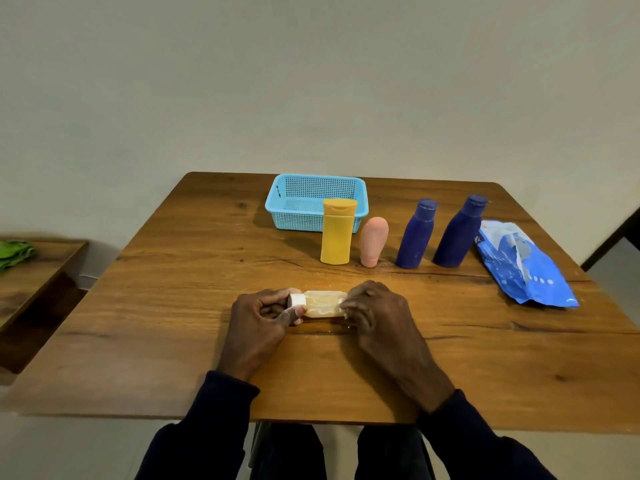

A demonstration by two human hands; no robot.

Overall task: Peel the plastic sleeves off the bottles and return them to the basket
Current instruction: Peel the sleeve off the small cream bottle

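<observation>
Hands [258, 318] gripping bottle [322, 304] (sideways), basket [277, 202] beyond

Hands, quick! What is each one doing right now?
Left hand: closed on the white cap end of the pale bottle lying on the table.
Right hand: closed on the bottle's other end.

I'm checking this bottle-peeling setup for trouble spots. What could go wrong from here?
1. The cream bottle lies sideways between the left hand and right hand; a hard tug at the sleeve could make it slip or loosen its white cap.
2. The pink bottle stands on its narrow cap beside the yellow bottle; a jolt to the table might topple it.
</observation>
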